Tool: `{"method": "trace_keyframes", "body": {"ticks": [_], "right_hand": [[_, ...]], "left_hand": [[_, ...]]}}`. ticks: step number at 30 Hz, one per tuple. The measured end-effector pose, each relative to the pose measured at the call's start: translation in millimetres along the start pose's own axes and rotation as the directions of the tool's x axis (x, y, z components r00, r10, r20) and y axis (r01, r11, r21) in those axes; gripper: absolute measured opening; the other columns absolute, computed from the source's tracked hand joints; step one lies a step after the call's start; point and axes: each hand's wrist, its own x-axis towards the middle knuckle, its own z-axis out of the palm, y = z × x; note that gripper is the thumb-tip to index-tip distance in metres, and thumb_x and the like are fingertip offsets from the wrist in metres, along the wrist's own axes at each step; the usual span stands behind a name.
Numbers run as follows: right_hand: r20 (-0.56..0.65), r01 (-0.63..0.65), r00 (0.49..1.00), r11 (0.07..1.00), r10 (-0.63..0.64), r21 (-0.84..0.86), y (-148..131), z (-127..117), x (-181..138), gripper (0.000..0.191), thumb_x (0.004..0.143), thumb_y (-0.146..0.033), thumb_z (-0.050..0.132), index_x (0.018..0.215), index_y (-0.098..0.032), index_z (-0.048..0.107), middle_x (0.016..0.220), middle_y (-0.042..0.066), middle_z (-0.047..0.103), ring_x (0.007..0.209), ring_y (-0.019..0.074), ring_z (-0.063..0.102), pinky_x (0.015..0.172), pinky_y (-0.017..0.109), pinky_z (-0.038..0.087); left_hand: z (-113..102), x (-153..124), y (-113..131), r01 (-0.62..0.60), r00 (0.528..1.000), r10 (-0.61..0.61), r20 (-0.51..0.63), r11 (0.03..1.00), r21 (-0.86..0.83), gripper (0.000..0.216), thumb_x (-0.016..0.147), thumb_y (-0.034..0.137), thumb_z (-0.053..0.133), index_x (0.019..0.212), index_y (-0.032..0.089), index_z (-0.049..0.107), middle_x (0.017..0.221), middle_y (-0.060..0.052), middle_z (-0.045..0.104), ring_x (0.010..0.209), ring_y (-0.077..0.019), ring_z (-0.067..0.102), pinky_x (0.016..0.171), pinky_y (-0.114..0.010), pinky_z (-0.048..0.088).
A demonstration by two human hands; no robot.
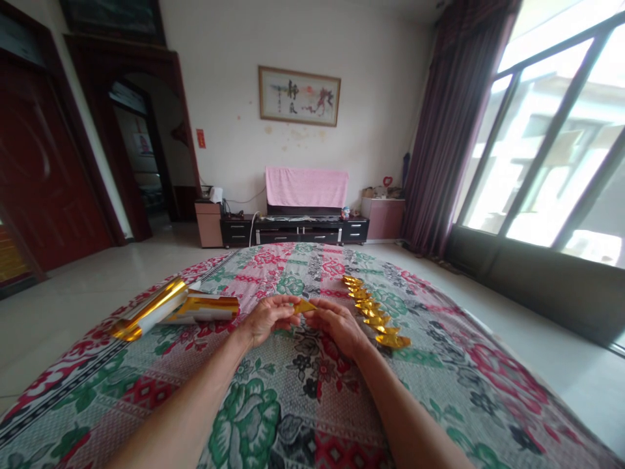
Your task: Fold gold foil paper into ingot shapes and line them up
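My left hand [267,319] and my right hand [338,324] meet over the flowered cloth [273,404], both pinching a small folded piece of gold paper [303,306] between their fingertips. To the right of my right hand lies a row of several folded gold paper ingots [372,312], running away from me. To the left of my left hand lies a stack of gold foil sheets [170,309], curled at the edges.
The cloth covers a wide surface that fills the lower view. Beyond it stands a dark low cabinet [293,229] with a pink towel [306,186] draped over something on it. A large window [551,143] and dark curtain are at right, dark wooden doors at left.
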Motion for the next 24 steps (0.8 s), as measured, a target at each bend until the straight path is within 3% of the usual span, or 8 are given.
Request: {"method": "trace_keyframes", "body": {"ticks": [3, 11, 16, 19, 24], "right_hand": [[-0.009, 0.035, 0.999, 0.998, -0.035, -0.049, -1, 2, 0, 0.037, 0.068, -0.03, 0.066, 0.102, -0.017, 0.061, 0.087, 0.005, 0.068, 0.08, 0.0163, 0.062, 0.078, 0.03, 0.045], [0.038, 0.19, 0.982, 0.938, -0.187, -0.29, -1, 10, 0, 0.025, 0.076, -0.033, 0.057, 0.095, -0.019, 0.066, 0.087, 0.001, 0.067, 0.073, 0.0122, 0.057, 0.067, 0.023, 0.042], [0.013, 0.202, 0.978, 0.93, -0.208, -0.308, -2, 12, -1, 0.022, 0.076, -0.033, 0.057, 0.091, -0.02, 0.067, 0.083, 0.0, 0.066, 0.071, 0.0126, 0.056, 0.066, 0.023, 0.042], [0.013, 0.2, 0.978, 0.928, -0.206, -0.313, -4, 13, -3, 0.024, 0.075, -0.034, 0.058, 0.091, -0.019, 0.067, 0.083, 0.001, 0.066, 0.072, 0.0133, 0.057, 0.067, 0.023, 0.042], [-0.028, 0.17, 0.981, 0.927, -0.191, -0.335, -2, 12, -2, 0.03, 0.074, -0.041, 0.058, 0.088, -0.016, 0.068, 0.072, 0.001, 0.065, 0.066, 0.0123, 0.056, 0.062, 0.022, 0.042]], "left_hand": [[3, 0, 1, -0.003, 0.999, 0.002, -0.05, 1.0, -0.016, 0.028, 0.066, 0.021, 0.067, 0.091, 0.011, 0.061, 0.07, -0.005, 0.067, 0.061, -0.0118, 0.064, 0.051, -0.017, 0.048], [12, 1, 0, -0.025, 0.996, 0.026, -0.08, 1.0, 0.017, 0.029, 0.064, 0.024, 0.067, 0.09, 0.013, 0.062, 0.077, -0.004, 0.068, 0.062, -0.0114, 0.064, 0.052, -0.017, 0.047], [18, -1, 1, -0.043, 0.997, 0.05, -0.055, 0.993, 0.114, 0.031, 0.063, 0.026, 0.068, 0.09, 0.013, 0.06, 0.08, -0.003, 0.067, 0.064, -0.0123, 0.063, 0.054, -0.019, 0.045], [20, 0, -1, -0.069, 0.995, 0.079, -0.057, 0.985, 0.158, 0.029, 0.062, 0.028, 0.068, 0.085, 0.014, 0.059, 0.071, 0.0, 0.065, 0.058, -0.0112, 0.061, 0.052, -0.02, 0.044], [21, 3, -4, -0.116, 0.984, 0.139, -0.116, 0.976, 0.185, 0.028, 0.06, 0.03, 0.069, 0.081, 0.014, 0.058, 0.069, 0.002, 0.064, 0.053, -0.0085, 0.057, 0.053, -0.021, 0.045]]}}
